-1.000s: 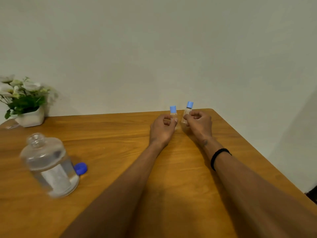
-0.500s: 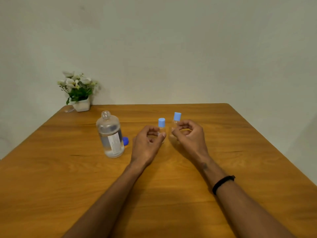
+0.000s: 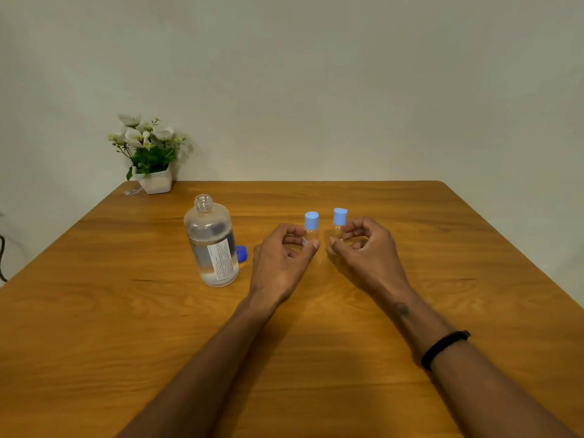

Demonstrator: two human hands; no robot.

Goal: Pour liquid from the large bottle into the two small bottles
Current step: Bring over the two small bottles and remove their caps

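Note:
Two small clear bottles with light blue caps stand close together mid-table. My left hand (image 3: 281,257) pinches the left small bottle (image 3: 311,227) between thumb and fingers. My right hand (image 3: 368,251) pinches the right small bottle (image 3: 338,224), which tilts slightly to the right. The large clear bottle (image 3: 213,245) stands upright to the left of my left hand, uncapped, partly filled with clear liquid and carrying a white label. Its dark blue cap (image 3: 241,252) lies on the table just behind its right side.
A white pot of white flowers (image 3: 151,159) sits at the far left corner of the wooden table (image 3: 410,311), against the wall. A black band is on my right wrist (image 3: 444,347). A dark cable shows at the left edge.
The view swung to the left, and the large bottle and flower pot now sit further right in frame. Both hands came nearer to me, still holding the small bottles.

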